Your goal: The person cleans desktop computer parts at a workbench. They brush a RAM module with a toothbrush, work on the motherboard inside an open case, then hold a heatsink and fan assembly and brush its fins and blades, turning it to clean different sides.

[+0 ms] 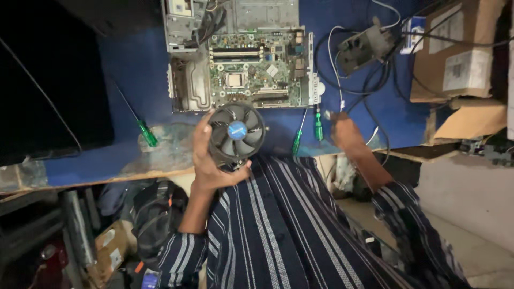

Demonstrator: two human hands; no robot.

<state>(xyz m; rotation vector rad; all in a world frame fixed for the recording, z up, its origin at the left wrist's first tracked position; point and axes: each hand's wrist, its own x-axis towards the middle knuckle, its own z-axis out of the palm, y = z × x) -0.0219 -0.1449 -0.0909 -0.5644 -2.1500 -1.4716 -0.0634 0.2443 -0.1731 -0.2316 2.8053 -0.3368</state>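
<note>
Left hand is gripping the CPU cooler fan above the desk edge; it could slip onto the motherboard. Right hand is blurred, possibly closed.

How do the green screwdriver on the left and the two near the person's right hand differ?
The left screwdriver lies alone, slanted, with a long thin shaft. The pair of screwdrivers lie close together, nearly upright in the picture, with shorter shafts, beside the right hand. All have green handles and rest on the blue table.
</note>
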